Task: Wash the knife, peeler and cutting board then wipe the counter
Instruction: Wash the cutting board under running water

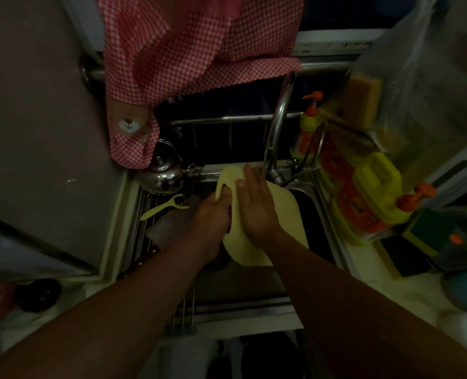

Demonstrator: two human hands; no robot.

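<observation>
A pale yellow cutting board (287, 212) is held tilted over the steel sink (322, 214), under the faucet (277, 127). My left hand (213, 217) grips the board's left edge through its handle hole. My right hand (254, 206) lies flat on the board's face, fingers spread toward the faucet. A yellow peeler (163, 207) rests on the wire drying rack (144, 228) to the left of the sink. A dark flat object, possibly the knife, lies on the rack under my left forearm; it is too dim to tell.
A steel kettle (163, 173) stands at the rack's back. A red checked cloth (188, 58) hangs above. Right of the sink are a soap pump bottle (307, 124), a yellow detergent jug (377, 187) and sponges (363, 102). A dark wall panel fills the left.
</observation>
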